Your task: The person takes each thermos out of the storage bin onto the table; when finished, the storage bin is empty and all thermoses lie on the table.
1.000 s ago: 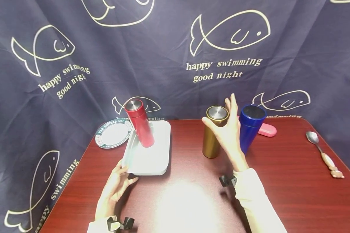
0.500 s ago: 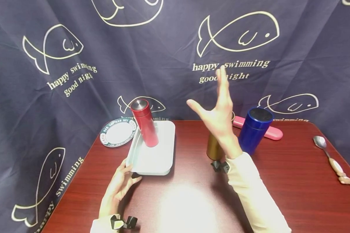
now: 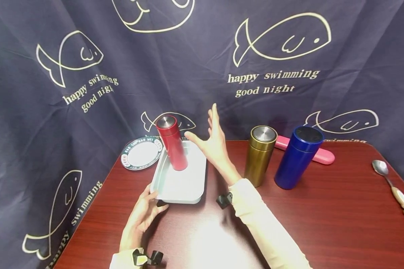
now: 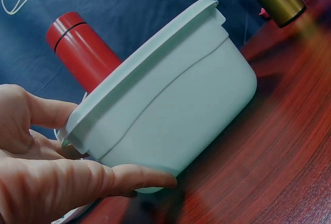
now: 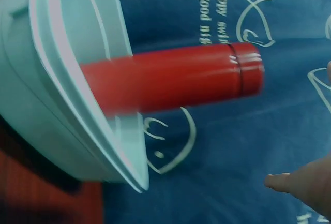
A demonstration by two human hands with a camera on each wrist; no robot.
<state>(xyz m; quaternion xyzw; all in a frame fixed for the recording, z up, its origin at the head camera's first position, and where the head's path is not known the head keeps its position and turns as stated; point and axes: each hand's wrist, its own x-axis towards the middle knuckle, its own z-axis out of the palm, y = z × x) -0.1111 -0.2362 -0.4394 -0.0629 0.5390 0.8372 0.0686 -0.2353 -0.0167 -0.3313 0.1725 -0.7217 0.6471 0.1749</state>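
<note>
A red thermos (image 3: 175, 149) stands upright inside a pale mint plastic basin (image 3: 181, 192) on the table's left side. My left hand (image 3: 143, 211) grips the basin's near left corner. In the left wrist view, its fingers (image 4: 51, 113) lie at the rim and the thumb presses the outer wall. With fingers spread and nothing held, my right hand (image 3: 213, 145) hovers by the basin's right side, apart from the thermos. The right wrist view shows the red thermos (image 5: 170, 79) rising from the basin, slightly blurred, and one fingertip (image 5: 279, 181).
Right of the basin stand a gold thermos (image 3: 260, 157) and a blue thermos (image 3: 296, 160). Behind them lies a pink case (image 3: 324, 157). A spoon (image 3: 398, 196) is at the far right, and a plate (image 3: 126, 160) sits behind the basin's left. A fish-print curtain (image 3: 202, 74) hangs behind the table.
My right hand has moved left from around the gold thermos, rising and then lowering toward the basin. The left hand keeps its grip, and the head view has shifted slightly.
</note>
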